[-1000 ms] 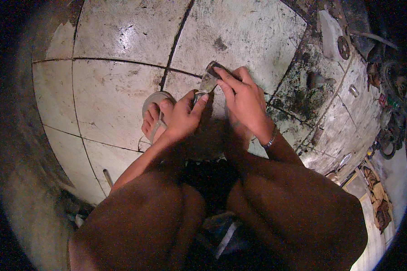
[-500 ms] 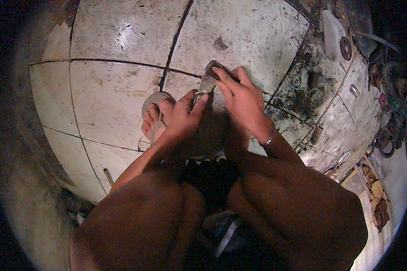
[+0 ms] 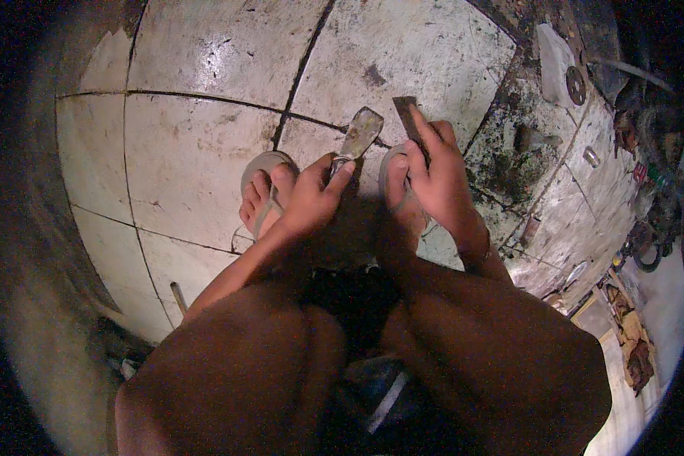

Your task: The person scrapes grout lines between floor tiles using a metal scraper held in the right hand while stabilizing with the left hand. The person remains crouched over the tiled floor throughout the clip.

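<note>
The flat grey metal piece with a wide rounded end (image 3: 357, 137) is held in the left hand (image 3: 311, 199), which closes around its narrow lower end with the thumb and the fingers; the wide end points up and away from the person, a little tilted to the right, over the dirty white tiled floor (image 3: 205, 152). The right hand (image 3: 437, 178) is closed on a dark narrow flat bar (image 3: 407, 115), with the forefinger stretched along it, and the top of the bar comes out above the fingertips. The two held things are near each other but apart; a gap of floor shows between them.

The person is squatting, and both knees fill the low part of the view. The left foot in a pale sandal (image 3: 264, 190) rests on the floor just beside the left hand. The right foot in a sandal (image 3: 397, 182) is partly hidden under the right hand. On the right wrist there is a thin bracelet (image 3: 475, 251).

Dark joints cross the tiles. At the right side, a dark stained patch of the floor (image 3: 520, 152) holds small metal parts, too small to tell exactly. A round dark disc (image 3: 575, 85) lies on a pale object at the upper right.
</note>
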Demonstrator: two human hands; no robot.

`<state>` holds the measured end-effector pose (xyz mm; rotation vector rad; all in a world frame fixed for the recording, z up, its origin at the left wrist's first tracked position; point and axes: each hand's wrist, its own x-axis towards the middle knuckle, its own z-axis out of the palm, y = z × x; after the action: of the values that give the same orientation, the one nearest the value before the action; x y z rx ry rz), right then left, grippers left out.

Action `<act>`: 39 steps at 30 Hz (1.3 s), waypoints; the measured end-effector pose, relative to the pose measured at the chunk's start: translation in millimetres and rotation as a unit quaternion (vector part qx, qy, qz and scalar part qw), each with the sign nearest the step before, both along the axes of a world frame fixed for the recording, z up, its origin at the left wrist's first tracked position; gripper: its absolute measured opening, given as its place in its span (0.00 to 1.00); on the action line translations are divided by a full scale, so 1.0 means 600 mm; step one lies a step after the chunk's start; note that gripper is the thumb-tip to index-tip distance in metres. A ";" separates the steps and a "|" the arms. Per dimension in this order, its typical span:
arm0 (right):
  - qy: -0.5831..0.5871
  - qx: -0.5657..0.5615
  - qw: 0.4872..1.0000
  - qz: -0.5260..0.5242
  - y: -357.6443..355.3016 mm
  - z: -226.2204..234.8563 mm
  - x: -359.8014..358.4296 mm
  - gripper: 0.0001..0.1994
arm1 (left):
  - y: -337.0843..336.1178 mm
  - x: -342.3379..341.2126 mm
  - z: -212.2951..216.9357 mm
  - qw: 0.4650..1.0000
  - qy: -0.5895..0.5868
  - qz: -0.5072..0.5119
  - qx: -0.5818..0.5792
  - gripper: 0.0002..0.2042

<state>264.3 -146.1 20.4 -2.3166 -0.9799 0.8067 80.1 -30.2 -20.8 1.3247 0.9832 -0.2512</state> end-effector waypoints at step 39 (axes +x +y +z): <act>-0.133 -0.193 0.951 0.203 0.051 0.030 -0.042 0.26 | -0.021 -0.009 -0.021 0.984 0.001 -0.050 0.173 0.24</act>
<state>239.1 -115.5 38.1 -2.6452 -1.5765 0.9270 74.7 -42.7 -33.2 1.6934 0.9932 -0.1620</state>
